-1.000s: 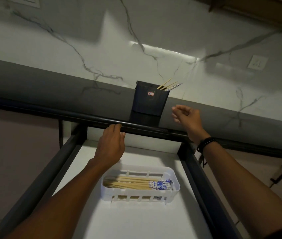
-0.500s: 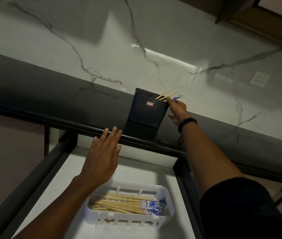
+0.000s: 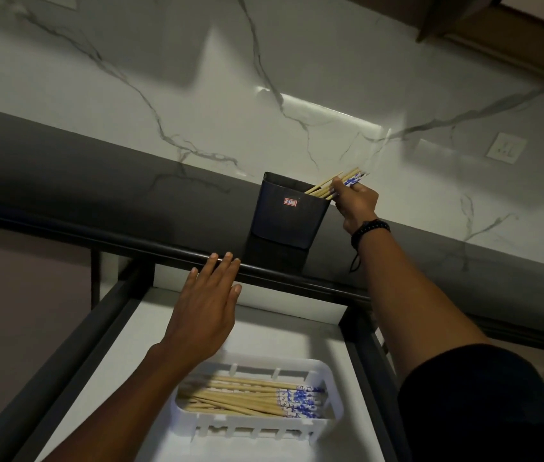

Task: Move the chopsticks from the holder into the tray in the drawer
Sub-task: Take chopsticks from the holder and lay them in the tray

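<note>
Several chopsticks (image 3: 325, 185), pinched by the right hand (image 3: 358, 203), need lifting clear of the black holder (image 3: 283, 221) toward the white tray (image 3: 217, 421); left hand (image 3: 204, 315) lies flat, fingers straight

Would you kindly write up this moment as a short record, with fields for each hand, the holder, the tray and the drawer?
right hand: pinches the held chopsticks that stick out of the holder
left hand: open, fingers straight, fingertips at the counter edge
holder: dark, upright on the counter, red label in front
tray: white, slotted, holds the tray chopsticks lying flat
drawer: pulled open, tray inside
</note>
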